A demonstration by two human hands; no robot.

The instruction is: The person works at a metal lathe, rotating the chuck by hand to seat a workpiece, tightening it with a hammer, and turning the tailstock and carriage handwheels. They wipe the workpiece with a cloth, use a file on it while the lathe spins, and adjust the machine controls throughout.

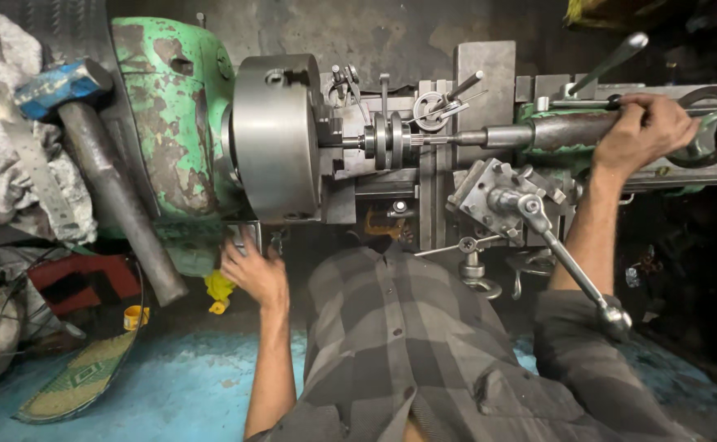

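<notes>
Nearest, a grey checked shirt [424,344] is seen from above, both arms reaching out to a metal lathe [178,123]. The left hand [252,274] is spread flat, fingers loosely open, laid against the machine's lower front just below the big steel chuck [276,135]; nothing is gripped in it. A long-handled wrench [567,262] is left standing on the tool post [497,192]. Further out, the right hand [641,131] is closed round the rim of the tailstock handwheel [714,127], beside the grey barrel. The wheel is judged heavy, rigid iron, possibly oily, so it is best held at the rim. A blue-headed sledgehammer [88,155] is propped far left.
</notes>
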